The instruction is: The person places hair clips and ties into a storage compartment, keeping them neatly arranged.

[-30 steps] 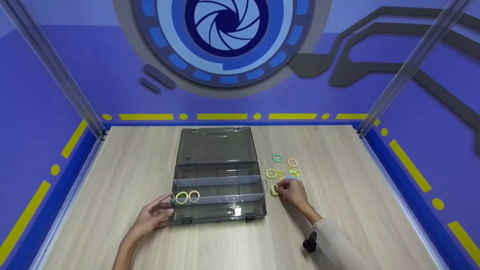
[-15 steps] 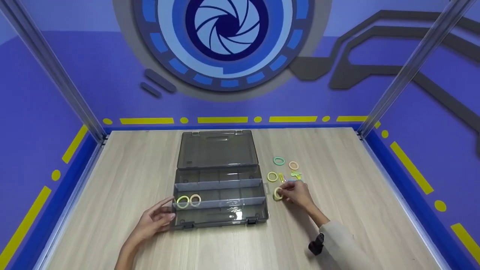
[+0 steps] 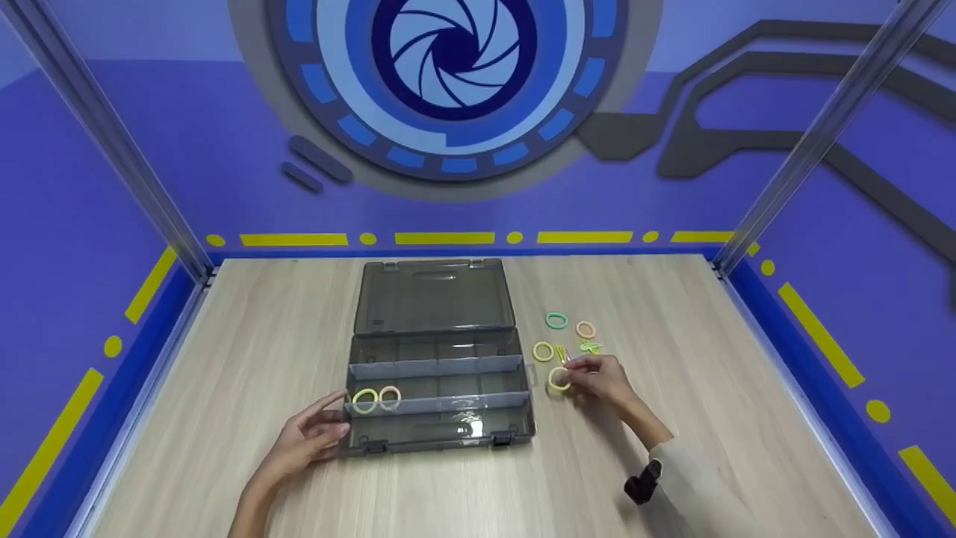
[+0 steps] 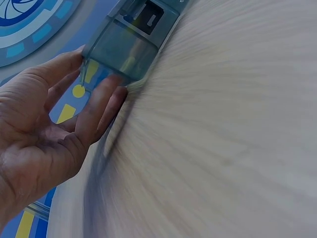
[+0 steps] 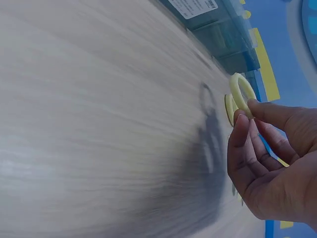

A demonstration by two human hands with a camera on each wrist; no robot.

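I find the left hand (image 3: pixel 302 441) at the left end of the grey translucent box (image 3: pixel 478 385), fingers spread and loosely bent, fingertips touching the end wall, holding nothing. The box lies open, lid laid back. At the left of its middle row I record a yellow-green ring (image 3: pixel 355 401) and a pale peach ring (image 3: pixel 380 397), side by side at the near divider. Right of the box, the right hand (image 3: pixel 601 379) pinches a plain, pale yellow ring (image 3: pixel 550 379) between thumb and fingers, raised off the bench (image 3: pixel 224 359). Beyond that hand lie a green ring (image 3: pixel 547 320), a peach ring (image 3: pixel 578 329) and small coloured pieces (image 3: pixel 590 348).

The bench is pale wood grain; blue printed walls (image 3: pixel 187 149) with yellow dashes enclose it left, back and right.

The right wrist view alone shows me a printed white label (image 5: pixel 193 7) on the box, and a second yellow ring (image 5: pixel 228 109) just behind the held one; I cannot match it with certainty in the head view.
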